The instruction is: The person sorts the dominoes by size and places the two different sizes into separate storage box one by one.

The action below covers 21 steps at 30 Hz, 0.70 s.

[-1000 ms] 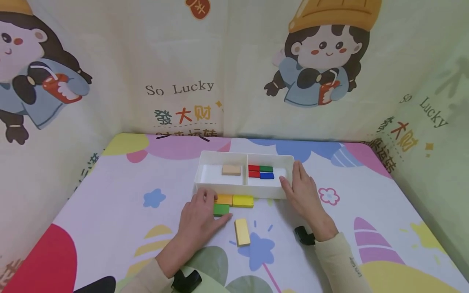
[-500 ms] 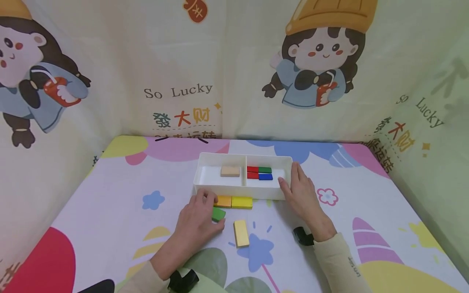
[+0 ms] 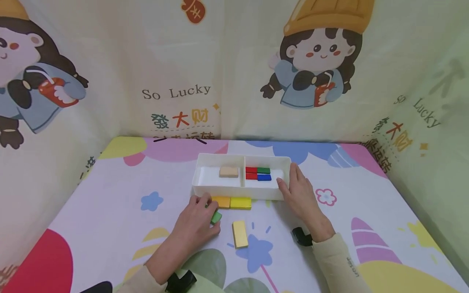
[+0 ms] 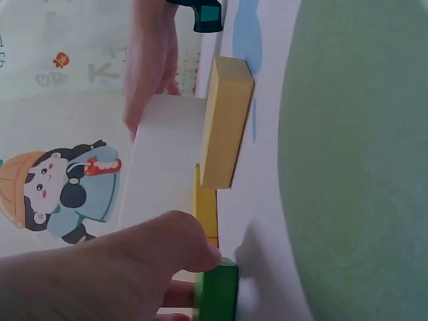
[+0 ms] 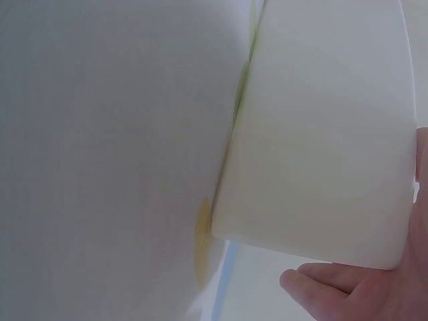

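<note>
My left hand [image 3: 196, 217] pinches a green block [image 3: 216, 217] between thumb and fingers, just in front of the white two-compartment box [image 3: 220, 190]. In the left wrist view the green block [image 4: 217, 291] shows under the thumb tip. My right hand [image 3: 302, 195] holds the right end of the box, fingers along the outer end wall and thumb at the front rim. An orange block [image 3: 221, 202] and a yellow block [image 3: 240, 203] lie end to end along the box's front. Nearer to me lies a pale yellow wooden block [image 3: 239, 234].
The left compartment bears a plain wooden block [image 3: 229, 172]. In the right one lie two red blocks [image 3: 251, 176], a dark green block [image 3: 263, 170] and a blue block [image 3: 264, 178]. A printed cloth [image 3: 110, 211] covers the table, with a printed backdrop behind.
My left hand has drawn the green block away from the orange block, left and toward me, and turned it. The right hand stays at the box.
</note>
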Each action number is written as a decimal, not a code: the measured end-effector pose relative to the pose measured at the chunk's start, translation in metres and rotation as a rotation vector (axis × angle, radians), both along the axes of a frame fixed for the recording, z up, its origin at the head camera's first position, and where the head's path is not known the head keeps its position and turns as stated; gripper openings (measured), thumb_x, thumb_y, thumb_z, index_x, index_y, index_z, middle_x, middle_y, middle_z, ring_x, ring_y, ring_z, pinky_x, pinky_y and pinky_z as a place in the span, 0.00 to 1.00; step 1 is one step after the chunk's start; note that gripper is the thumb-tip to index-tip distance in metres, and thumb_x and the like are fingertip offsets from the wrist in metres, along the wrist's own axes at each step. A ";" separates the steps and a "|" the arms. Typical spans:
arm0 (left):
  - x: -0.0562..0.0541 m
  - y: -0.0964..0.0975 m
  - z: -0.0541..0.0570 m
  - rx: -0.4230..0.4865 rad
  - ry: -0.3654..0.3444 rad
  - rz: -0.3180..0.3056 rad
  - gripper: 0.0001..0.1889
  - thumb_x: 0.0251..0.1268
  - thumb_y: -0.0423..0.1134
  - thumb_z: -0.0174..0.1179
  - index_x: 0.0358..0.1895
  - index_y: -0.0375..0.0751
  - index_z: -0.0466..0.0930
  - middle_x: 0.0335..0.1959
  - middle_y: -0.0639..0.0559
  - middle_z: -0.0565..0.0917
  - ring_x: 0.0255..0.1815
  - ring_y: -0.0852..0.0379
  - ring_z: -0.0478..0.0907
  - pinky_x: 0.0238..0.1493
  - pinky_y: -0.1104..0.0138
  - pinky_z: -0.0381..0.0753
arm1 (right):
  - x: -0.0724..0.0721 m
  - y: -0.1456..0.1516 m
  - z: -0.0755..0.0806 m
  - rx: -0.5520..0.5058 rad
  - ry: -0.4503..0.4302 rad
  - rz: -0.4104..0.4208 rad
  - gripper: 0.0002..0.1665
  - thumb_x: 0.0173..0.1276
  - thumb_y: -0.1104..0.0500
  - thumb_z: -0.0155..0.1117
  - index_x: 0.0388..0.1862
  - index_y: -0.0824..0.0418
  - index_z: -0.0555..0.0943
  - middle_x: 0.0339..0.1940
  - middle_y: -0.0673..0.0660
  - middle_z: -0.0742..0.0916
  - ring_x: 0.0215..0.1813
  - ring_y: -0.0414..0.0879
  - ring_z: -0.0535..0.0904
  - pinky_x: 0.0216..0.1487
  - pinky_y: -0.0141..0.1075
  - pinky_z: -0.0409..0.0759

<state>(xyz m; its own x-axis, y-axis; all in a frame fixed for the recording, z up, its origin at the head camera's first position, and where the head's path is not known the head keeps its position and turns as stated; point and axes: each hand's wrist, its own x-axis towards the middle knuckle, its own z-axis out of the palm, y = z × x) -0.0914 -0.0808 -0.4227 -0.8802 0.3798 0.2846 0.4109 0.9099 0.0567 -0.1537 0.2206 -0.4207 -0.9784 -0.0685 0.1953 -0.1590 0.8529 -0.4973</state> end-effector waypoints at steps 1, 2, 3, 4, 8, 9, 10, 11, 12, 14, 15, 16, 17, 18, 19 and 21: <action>0.000 0.000 0.000 -0.001 0.003 -0.006 0.17 0.53 0.49 0.69 0.43 0.44 0.82 0.43 0.50 0.75 0.43 0.50 0.70 0.36 0.65 0.78 | 0.000 0.000 0.000 0.000 -0.003 0.002 0.46 0.78 0.46 0.45 0.79 0.73 0.43 0.79 0.74 0.55 0.76 0.70 0.57 0.76 0.62 0.54; 0.001 -0.001 0.000 -0.005 0.008 -0.011 0.17 0.52 0.48 0.70 0.42 0.43 0.82 0.42 0.50 0.75 0.44 0.50 0.70 0.38 0.65 0.79 | 0.000 -0.001 -0.001 0.001 -0.003 0.004 0.46 0.78 0.46 0.45 0.79 0.73 0.43 0.79 0.73 0.56 0.76 0.70 0.58 0.76 0.62 0.54; 0.001 -0.001 0.000 -0.006 0.012 -0.015 0.17 0.52 0.48 0.70 0.42 0.43 0.82 0.42 0.50 0.75 0.44 0.51 0.70 0.38 0.65 0.79 | 0.000 -0.001 -0.001 0.006 -0.003 0.003 0.46 0.78 0.46 0.45 0.79 0.73 0.43 0.79 0.73 0.56 0.76 0.70 0.59 0.75 0.62 0.55; 0.001 -0.001 0.000 -0.007 0.014 -0.021 0.17 0.51 0.47 0.71 0.41 0.42 0.82 0.41 0.51 0.75 0.44 0.52 0.70 0.37 0.64 0.78 | 0.000 -0.001 -0.001 0.009 0.002 0.002 0.46 0.78 0.46 0.46 0.79 0.73 0.43 0.79 0.73 0.57 0.75 0.70 0.60 0.75 0.62 0.55; 0.000 0.000 0.001 -0.028 0.002 -0.038 0.17 0.52 0.47 0.70 0.42 0.42 0.82 0.39 0.52 0.75 0.41 0.55 0.69 0.33 0.63 0.75 | 0.000 -0.001 0.000 0.005 0.021 -0.004 0.45 0.78 0.46 0.46 0.79 0.73 0.44 0.78 0.73 0.57 0.74 0.70 0.61 0.75 0.62 0.56; -0.001 0.001 0.002 -0.034 -0.009 -0.038 0.17 0.52 0.47 0.70 0.42 0.43 0.81 0.38 0.53 0.75 0.41 0.55 0.69 0.32 0.63 0.74 | 0.000 -0.001 0.000 0.003 0.019 -0.004 0.45 0.78 0.46 0.46 0.79 0.73 0.44 0.79 0.73 0.57 0.74 0.70 0.61 0.75 0.62 0.56; -0.001 0.001 0.002 -0.040 -0.023 -0.039 0.16 0.53 0.46 0.69 0.42 0.44 0.80 0.38 0.53 0.75 0.40 0.55 0.69 0.32 0.63 0.73 | 0.000 -0.001 0.001 0.001 0.016 -0.004 0.45 0.78 0.46 0.46 0.79 0.73 0.44 0.79 0.73 0.57 0.74 0.70 0.60 0.75 0.62 0.56; 0.000 0.001 0.003 -0.046 -0.037 -0.037 0.16 0.53 0.46 0.69 0.43 0.44 0.80 0.37 0.53 0.74 0.40 0.55 0.69 0.31 0.62 0.73 | 0.000 -0.001 0.000 -0.003 0.008 -0.004 0.46 0.78 0.46 0.45 0.79 0.73 0.44 0.79 0.73 0.56 0.75 0.70 0.59 0.75 0.62 0.55; -0.001 0.001 0.003 -0.048 -0.053 -0.035 0.16 0.53 0.46 0.69 0.43 0.44 0.79 0.37 0.53 0.74 0.40 0.55 0.68 0.31 0.62 0.72 | -0.001 -0.001 0.000 -0.004 -0.001 -0.004 0.46 0.78 0.46 0.45 0.79 0.73 0.43 0.79 0.73 0.56 0.75 0.70 0.59 0.76 0.62 0.55; -0.001 0.001 0.004 -0.050 -0.087 -0.033 0.16 0.54 0.46 0.68 0.44 0.45 0.79 0.37 0.53 0.74 0.41 0.55 0.68 0.30 0.62 0.71 | 0.000 -0.002 0.000 -0.008 -0.021 -0.006 0.46 0.78 0.45 0.45 0.79 0.73 0.42 0.80 0.73 0.55 0.76 0.70 0.57 0.76 0.62 0.54; -0.001 0.001 0.004 -0.052 -0.103 -0.032 0.17 0.54 0.46 0.67 0.45 0.45 0.78 0.37 0.53 0.73 0.41 0.54 0.68 0.30 0.62 0.71 | 0.000 -0.002 0.000 -0.007 -0.027 -0.006 0.47 0.78 0.45 0.45 0.79 0.72 0.42 0.80 0.73 0.54 0.76 0.70 0.57 0.76 0.62 0.54; -0.001 0.001 0.004 -0.054 -0.115 -0.032 0.17 0.55 0.47 0.67 0.45 0.45 0.78 0.37 0.53 0.74 0.41 0.54 0.68 0.30 0.62 0.71 | 0.000 -0.002 0.000 -0.007 -0.030 -0.007 0.47 0.78 0.45 0.45 0.79 0.72 0.41 0.80 0.73 0.54 0.76 0.70 0.57 0.76 0.62 0.54; -0.002 0.001 0.004 -0.063 -0.126 -0.033 0.17 0.55 0.47 0.66 0.46 0.45 0.78 0.38 0.53 0.74 0.42 0.53 0.68 0.30 0.61 0.72 | 0.000 -0.002 0.000 -0.007 -0.033 -0.009 0.47 0.78 0.44 0.45 0.79 0.72 0.41 0.80 0.73 0.54 0.77 0.70 0.57 0.76 0.62 0.54; -0.002 0.002 0.005 -0.071 -0.137 -0.036 0.18 0.56 0.47 0.66 0.47 0.44 0.78 0.38 0.53 0.74 0.42 0.53 0.68 0.31 0.60 0.72 | 0.000 -0.002 0.000 -0.006 -0.033 -0.010 0.47 0.78 0.44 0.45 0.79 0.72 0.41 0.80 0.73 0.54 0.76 0.71 0.57 0.76 0.62 0.54; -0.003 0.002 0.005 -0.077 -0.145 -0.040 0.18 0.56 0.47 0.66 0.48 0.44 0.78 0.39 0.52 0.75 0.43 0.52 0.69 0.31 0.60 0.73 | 0.000 -0.002 0.000 -0.006 -0.031 -0.010 0.47 0.78 0.44 0.45 0.79 0.72 0.41 0.80 0.73 0.54 0.76 0.71 0.58 0.76 0.62 0.54; -0.003 0.003 0.005 -0.089 -0.154 -0.046 0.19 0.56 0.47 0.66 0.48 0.44 0.78 0.40 0.51 0.76 0.43 0.52 0.70 0.33 0.59 0.75 | 0.000 -0.002 0.000 -0.003 -0.026 -0.011 0.47 0.78 0.44 0.45 0.79 0.72 0.41 0.80 0.73 0.55 0.75 0.71 0.59 0.75 0.62 0.56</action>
<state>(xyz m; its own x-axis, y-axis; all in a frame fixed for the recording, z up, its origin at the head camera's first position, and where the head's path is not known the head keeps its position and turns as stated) -0.0948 -0.0774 -0.4174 -0.8920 0.4381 0.1115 0.4447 0.8947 0.0426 -0.1537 0.2188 -0.4211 -0.9837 -0.0575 0.1702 -0.1370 0.8528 -0.5039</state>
